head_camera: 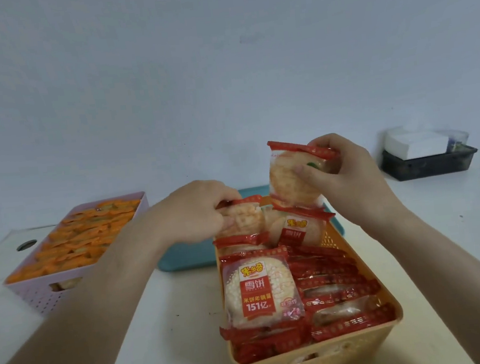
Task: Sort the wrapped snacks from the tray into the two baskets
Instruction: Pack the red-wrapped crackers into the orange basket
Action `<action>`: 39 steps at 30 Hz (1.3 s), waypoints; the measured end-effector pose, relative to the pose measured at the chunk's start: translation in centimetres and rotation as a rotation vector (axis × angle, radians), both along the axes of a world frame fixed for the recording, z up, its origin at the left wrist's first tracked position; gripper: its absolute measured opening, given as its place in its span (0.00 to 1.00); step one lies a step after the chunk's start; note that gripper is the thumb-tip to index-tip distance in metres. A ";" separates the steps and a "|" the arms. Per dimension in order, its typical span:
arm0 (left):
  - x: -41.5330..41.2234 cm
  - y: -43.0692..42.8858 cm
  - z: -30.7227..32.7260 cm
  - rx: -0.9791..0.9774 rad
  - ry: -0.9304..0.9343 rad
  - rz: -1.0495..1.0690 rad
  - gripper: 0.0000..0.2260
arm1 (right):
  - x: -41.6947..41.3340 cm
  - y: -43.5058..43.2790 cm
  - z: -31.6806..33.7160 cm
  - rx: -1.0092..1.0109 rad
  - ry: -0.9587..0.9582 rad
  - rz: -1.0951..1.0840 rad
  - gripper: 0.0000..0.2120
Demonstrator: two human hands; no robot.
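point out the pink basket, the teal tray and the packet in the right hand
pink basket (41,294): head view, front wall
teal tray (186,255): head view, bare near edge
red packet in right hand (287,182): head view, clear middle

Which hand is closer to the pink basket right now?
Left. The left hand grips a red-wrapped snack over the far end of the orange basket, on the side facing the pink basket. The right hand holds another snack up farther right.
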State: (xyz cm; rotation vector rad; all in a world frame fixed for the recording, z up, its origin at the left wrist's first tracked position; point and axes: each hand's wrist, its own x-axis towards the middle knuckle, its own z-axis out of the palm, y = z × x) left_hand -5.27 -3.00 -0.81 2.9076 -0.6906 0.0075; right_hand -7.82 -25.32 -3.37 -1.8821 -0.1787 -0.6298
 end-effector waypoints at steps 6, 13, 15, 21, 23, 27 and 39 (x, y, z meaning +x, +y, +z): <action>0.6 -0.2 -0.7 0.071 0.267 0.004 0.21 | 0.4 0.1 -0.4 0.084 0.044 -0.013 0.07; -0.1 -4.2 -1.0 -0.195 0.062 -0.142 0.24 | 0.2 -2.3 -0.3 0.812 0.236 0.243 0.03; 0.4 -5.1 -1.9 -0.157 0.078 -0.163 0.19 | 0.1 -2.5 -0.6 0.867 0.267 0.315 0.02; 1.7 -4.4 -2.6 -0.372 0.067 -0.094 0.04 | -1.0 -3.1 -1.1 0.385 0.210 0.362 0.08; 1.9 -3.9 -2.5 -0.362 0.153 -0.129 0.07 | -1.1 -2.9 -1.0 0.096 0.219 0.319 0.09; 2.2 -2.7 -1.4 -0.564 0.475 -0.200 0.13 | -1.0 -3.0 -0.7 -0.270 0.240 0.304 0.09; 5.9 -5.2 -1.5 0.147 0.469 0.251 0.18 | -1.2 -2.2 0.0 -0.692 0.141 0.189 0.16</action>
